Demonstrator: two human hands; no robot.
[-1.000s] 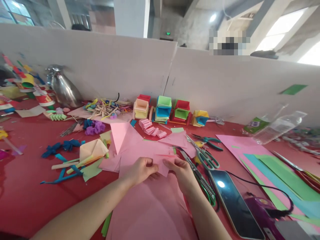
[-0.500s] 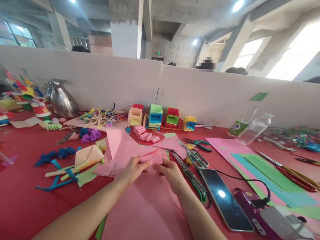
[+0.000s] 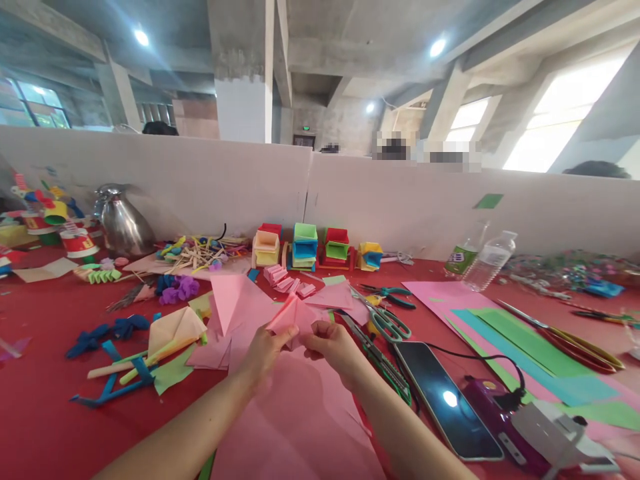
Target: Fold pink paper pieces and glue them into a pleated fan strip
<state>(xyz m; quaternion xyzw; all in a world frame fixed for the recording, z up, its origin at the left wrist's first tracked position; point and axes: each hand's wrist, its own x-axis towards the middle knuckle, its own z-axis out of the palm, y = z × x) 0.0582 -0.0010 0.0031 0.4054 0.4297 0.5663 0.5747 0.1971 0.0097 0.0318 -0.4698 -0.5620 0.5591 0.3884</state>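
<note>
A small folded piece of pink paper (image 3: 292, 308) is held up between my two hands, its top coming to a point. My left hand (image 3: 274, 343) pinches it from the left with thumb and fingers. From the right, my right hand (image 3: 325, 341) grips its edge, the fingers curled in. Beneath both hands lies a large pink sheet (image 3: 295, 420). Just beyond them are more pink pieces, among them a pointed folded pink paper (image 3: 226, 303) standing to the left and a flat pink piece (image 3: 333, 295) to the right.
Right of my hands lie a utility knife (image 3: 383, 363), green-handled scissors (image 3: 390, 323), a phone (image 3: 450, 400) and a purple power strip (image 3: 495, 420). Folded paper boxes (image 3: 305, 250) line the white partition (image 3: 225, 180). A steel jug (image 3: 123, 220) stands back left, plastic bottles (image 3: 493, 260) back right.
The pink paper has been turned upright and now shows a pointed, folded shape. My hands stay close together around it. The camera view has tilted up slightly and turned right.
</note>
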